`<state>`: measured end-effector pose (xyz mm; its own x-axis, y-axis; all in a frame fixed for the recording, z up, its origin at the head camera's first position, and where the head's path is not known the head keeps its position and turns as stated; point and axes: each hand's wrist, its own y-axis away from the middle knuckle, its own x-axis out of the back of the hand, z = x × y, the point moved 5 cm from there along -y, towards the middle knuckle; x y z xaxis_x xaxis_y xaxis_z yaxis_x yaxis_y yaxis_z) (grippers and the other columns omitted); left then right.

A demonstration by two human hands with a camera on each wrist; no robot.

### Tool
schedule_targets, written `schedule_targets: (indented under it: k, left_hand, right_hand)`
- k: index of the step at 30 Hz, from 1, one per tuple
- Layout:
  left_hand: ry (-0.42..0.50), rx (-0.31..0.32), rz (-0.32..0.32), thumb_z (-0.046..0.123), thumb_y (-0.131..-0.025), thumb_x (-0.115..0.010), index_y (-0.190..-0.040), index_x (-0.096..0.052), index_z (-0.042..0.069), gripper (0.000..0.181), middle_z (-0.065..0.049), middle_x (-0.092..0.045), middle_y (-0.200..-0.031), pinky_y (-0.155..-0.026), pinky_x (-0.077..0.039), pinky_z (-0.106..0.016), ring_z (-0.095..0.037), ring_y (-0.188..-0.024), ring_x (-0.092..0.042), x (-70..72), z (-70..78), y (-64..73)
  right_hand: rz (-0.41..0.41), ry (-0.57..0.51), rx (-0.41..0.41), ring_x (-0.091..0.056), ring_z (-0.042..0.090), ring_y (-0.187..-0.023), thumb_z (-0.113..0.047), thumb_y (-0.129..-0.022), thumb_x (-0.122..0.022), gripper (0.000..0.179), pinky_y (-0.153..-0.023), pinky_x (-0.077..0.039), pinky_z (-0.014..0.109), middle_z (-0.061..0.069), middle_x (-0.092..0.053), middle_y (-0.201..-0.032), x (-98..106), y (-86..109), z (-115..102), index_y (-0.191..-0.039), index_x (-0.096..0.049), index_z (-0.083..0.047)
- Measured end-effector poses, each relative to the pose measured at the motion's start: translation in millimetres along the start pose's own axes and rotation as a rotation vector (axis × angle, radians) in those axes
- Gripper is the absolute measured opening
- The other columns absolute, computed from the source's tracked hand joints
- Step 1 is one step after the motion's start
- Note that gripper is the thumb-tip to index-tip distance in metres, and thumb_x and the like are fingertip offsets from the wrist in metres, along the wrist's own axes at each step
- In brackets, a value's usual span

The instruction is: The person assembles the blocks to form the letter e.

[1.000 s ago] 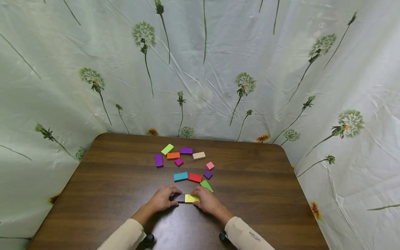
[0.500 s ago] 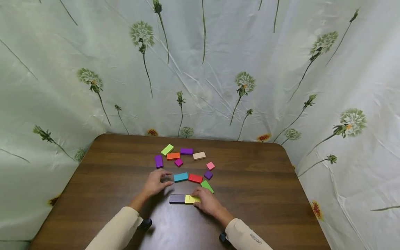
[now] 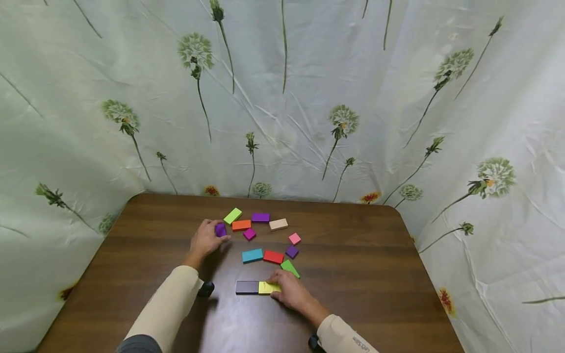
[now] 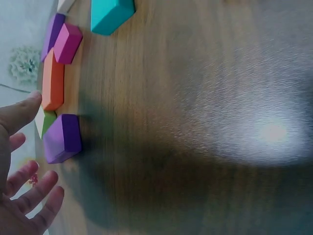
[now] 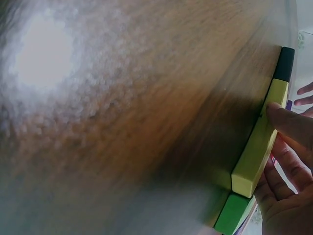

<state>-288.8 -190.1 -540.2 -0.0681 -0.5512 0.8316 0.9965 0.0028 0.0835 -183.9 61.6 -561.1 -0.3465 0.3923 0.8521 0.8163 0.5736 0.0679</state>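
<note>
My left hand (image 3: 205, 241) reaches around the purple block (image 3: 220, 230) at the left end of the far group. In the left wrist view its thumb and fingers are spread apart, with the purple block (image 4: 63, 138) showing beyond the gap. My right hand (image 3: 291, 290) pinches the yellow block (image 3: 267, 288) between thumb and fingers, down on the table. End to end with the yellow block lies a dark grey block (image 3: 247, 288). In the right wrist view the thumb presses the side of the yellow block (image 5: 257, 142).
On the brown table (image 3: 366, 274), blue (image 3: 252, 256), red (image 3: 273, 257) and green (image 3: 290, 268) blocks form a bent row. Farther back lie orange (image 3: 241, 225), lime (image 3: 232, 216), magenta (image 3: 249, 234) and beige (image 3: 278, 224) blocks. A flowered curtain (image 3: 282, 113) hangs behind.
My left hand has let go of the dark grey block and moved away and left, past the blue block, to the purple block. My right hand has stayed on the yellow block.
</note>
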Motion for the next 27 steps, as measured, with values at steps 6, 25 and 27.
schedule_targets:
  k: [6, 25, 27]
  left_hand:
    - [-0.026, 0.033, -0.045, 0.032, -0.08, -0.076, -0.132, -0.052, 0.004, 0.064, -0.025, -0.043, -0.13, -0.081, -0.047, -0.056, -0.042, -0.107, -0.053, -3.9, -3.4, -7.2]
    - [-0.131, -0.014, -0.099, 0.027, -0.08, -0.077, -0.133, -0.051, -0.003, 0.066, -0.027, -0.047, -0.127, -0.086, -0.047, -0.054, -0.042, -0.107, -0.054, -12.8, -4.2, -17.1]
    - [-0.154, -0.043, -0.093, 0.027, -0.079, -0.078, -0.131, -0.053, -0.003, 0.065, -0.026, -0.05, -0.124, -0.085, -0.048, -0.053, -0.04, -0.104, -0.055, -11.8, -2.9, -17.3]
  right_hand:
    - [-0.008, -0.004, -0.008, -0.059, 0.011, -0.094, -0.014, -0.079, -0.079, 0.031, -0.085, -0.049, 0.025, -0.003, -0.063, -0.097, -3, -0.2, 0, -0.108, -0.073, -0.005]
    - [-0.003, -0.001, -0.004, -0.059, 0.009, -0.093, -0.014, -0.079, -0.079, 0.03, -0.083, -0.048, 0.023, -0.003, -0.064, -0.096, 2, 0.1, 0, -0.108, -0.073, -0.005]
    - [-0.005, -0.002, -0.011, -0.059, 0.009, -0.092, -0.014, -0.079, -0.078, 0.03, -0.083, -0.048, 0.023, -0.003, -0.064, -0.096, 3, -0.3, 1, -0.108, -0.073, -0.005]
